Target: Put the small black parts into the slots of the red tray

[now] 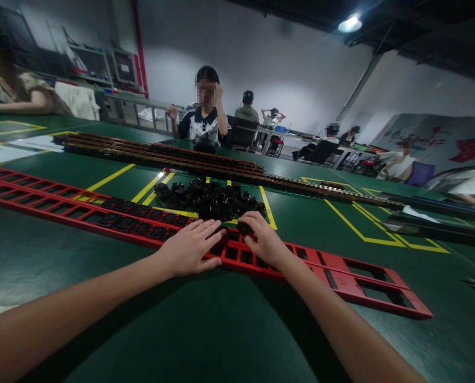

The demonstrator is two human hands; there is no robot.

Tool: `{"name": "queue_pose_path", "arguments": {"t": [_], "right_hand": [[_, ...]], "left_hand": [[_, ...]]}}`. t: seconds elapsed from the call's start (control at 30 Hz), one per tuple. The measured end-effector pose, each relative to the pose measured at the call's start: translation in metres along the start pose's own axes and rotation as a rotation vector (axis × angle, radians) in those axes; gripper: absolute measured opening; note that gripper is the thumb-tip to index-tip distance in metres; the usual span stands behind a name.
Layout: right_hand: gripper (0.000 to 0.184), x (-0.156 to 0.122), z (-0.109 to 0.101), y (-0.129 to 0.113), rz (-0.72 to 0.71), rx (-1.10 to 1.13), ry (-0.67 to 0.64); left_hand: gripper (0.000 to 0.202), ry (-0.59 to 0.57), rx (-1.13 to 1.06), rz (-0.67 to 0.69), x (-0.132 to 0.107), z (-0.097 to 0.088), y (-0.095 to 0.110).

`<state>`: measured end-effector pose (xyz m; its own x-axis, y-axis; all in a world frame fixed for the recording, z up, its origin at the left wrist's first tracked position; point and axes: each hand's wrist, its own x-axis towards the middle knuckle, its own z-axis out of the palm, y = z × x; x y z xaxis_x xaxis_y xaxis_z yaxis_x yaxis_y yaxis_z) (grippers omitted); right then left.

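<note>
A long red frame [321, 258] with two rows of rectangular openings lies slantwise across the green table. Black socket-like modules [143, 227] fill several openings left of my hands; openings to the right show bare. My left hand [191, 247] rests palm down on the frame, fingers stretched out over the filled part. Between the thumb and fingers of my right hand [261, 239] is a small black module [244, 229], just above the frame's far row. Behind the hands a loose heap of black modules [217, 199] sits on the table.
Long dark strips [173, 157] lie bundled beyond the heap. Yellow tape lines [341, 223] mark the table [173, 330]. More dark rails [440, 226] lie at the right. A person [203, 125] sits across the table, another at the far left.
</note>
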<state>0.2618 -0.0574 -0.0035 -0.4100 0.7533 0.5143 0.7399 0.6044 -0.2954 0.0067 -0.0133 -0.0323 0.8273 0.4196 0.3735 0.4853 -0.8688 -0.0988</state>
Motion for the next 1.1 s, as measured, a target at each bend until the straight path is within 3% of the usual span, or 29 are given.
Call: {"name": "queue_pose_path", "arguments": {"t": [0.3,0.53,0.7,1.1], "right_hand": [[0.048,-0.0035,0.0052,0.0059,0.092,-0.04,-0.05],[0.037,-0.0025,0.004,0.0025,0.17,-0.075,-0.084],[0.028,-0.0022,0.0034,0.0035,0.142,-0.096,-0.099],[0.028,-0.0017,0.0024,0.0023,0.13,-0.111,-0.111]], "left_hand": [[0.07,0.006,0.001,-0.003,-0.0001,0.0,0.0002],[0.071,0.0,0.005,-0.003,-0.0005,0.0008,-0.0003],[0.07,-0.002,0.006,-0.006,-0.0001,0.0002,0.0002],[0.071,-0.017,0.018,-0.003,0.0007,-0.0006,0.0006]]}}
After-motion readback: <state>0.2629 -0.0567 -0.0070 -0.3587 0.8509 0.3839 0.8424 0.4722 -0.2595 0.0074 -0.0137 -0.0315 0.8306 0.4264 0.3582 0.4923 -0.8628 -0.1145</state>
